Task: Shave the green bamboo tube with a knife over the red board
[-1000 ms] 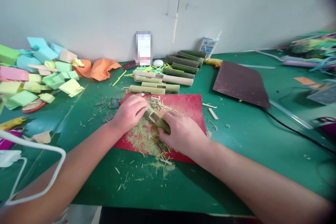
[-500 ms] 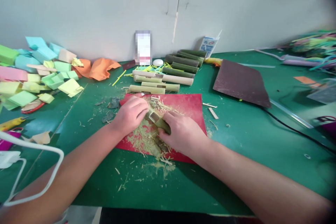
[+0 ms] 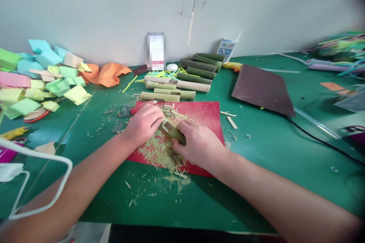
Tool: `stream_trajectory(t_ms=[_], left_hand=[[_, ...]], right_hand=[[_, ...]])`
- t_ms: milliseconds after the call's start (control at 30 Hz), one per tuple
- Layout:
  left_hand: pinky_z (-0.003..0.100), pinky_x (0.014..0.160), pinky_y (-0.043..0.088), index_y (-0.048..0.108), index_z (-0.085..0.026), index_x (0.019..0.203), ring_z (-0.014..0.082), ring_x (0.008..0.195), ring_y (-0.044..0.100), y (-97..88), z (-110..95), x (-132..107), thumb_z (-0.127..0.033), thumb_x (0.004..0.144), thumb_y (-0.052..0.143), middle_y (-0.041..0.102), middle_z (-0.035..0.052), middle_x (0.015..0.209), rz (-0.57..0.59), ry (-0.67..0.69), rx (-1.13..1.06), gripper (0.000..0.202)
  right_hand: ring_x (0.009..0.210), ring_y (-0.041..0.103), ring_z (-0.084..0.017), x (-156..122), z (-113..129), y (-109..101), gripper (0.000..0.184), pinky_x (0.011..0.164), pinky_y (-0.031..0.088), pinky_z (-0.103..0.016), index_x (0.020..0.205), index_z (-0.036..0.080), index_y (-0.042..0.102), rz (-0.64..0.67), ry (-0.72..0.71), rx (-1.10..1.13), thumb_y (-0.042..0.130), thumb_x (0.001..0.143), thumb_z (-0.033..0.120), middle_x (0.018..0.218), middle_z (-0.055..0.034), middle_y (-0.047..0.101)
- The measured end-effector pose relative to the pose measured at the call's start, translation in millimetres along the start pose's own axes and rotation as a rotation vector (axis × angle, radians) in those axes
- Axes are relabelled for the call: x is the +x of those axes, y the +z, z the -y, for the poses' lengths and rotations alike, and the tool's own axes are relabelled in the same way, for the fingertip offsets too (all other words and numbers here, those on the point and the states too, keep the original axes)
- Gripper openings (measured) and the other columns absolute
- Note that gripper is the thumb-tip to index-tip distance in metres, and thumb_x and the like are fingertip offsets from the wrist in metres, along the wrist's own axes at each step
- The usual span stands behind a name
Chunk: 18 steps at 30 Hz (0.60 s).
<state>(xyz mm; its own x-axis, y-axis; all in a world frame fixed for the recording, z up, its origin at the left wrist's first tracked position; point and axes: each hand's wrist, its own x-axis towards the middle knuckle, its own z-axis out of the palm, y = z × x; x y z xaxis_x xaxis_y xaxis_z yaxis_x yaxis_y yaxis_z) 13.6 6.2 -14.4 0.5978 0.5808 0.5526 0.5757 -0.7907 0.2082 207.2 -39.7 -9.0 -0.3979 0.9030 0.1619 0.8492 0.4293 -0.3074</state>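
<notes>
My right hand [image 3: 199, 145] is closed around a short green bamboo piece [image 3: 174, 132] with a rectangular notch cut in its top, pressing it onto a red mat [image 3: 207, 114]. My left hand [image 3: 144, 123] is curled at the piece's far end, its fingertips hidden; what it holds I cannot make out. Pale bamboo shavings [image 3: 155, 148] lie heaped on the mat under and between both hands and spill over its near edge.
Behind the mat lie several pale bamboo tubes [image 3: 176, 85] and darker green ones [image 3: 199, 69]. A dark sandpaper sheet [image 3: 261, 89] lies to the right with a black cable [image 3: 316, 138]. Coloured paper blocks [image 3: 42, 79] pile at the left; a white cable [image 3: 40, 159] loops nearby.
My left hand has shifted slightly right, closer against the bamboo piece. The right hand and the piece have stayed almost in place.
</notes>
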Motion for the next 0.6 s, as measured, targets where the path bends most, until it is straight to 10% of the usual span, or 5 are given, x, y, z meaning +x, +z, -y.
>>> stream_trajectory(t_ms=[600], left_hand=[[0.035, 0.084, 0.046, 0.061, -0.016, 0.087, 0.0172, 0.087, 0.055, -0.3, -2.5, -1.5, -0.018, 0.088, 0.051, 0.063, 0.0053, 0.089, 0.031, -0.058, -0.008, 0.010]], right_hand=[[0.065, 0.049, -0.014, -0.1, -1.5, 2.5, 0.010, 0.055, 0.030, -0.028, 0.075, 0.020, 0.048, 0.008, 0.002, 0.013, 0.051, 0.075, 0.029, 0.076, -0.0022, 0.056]])
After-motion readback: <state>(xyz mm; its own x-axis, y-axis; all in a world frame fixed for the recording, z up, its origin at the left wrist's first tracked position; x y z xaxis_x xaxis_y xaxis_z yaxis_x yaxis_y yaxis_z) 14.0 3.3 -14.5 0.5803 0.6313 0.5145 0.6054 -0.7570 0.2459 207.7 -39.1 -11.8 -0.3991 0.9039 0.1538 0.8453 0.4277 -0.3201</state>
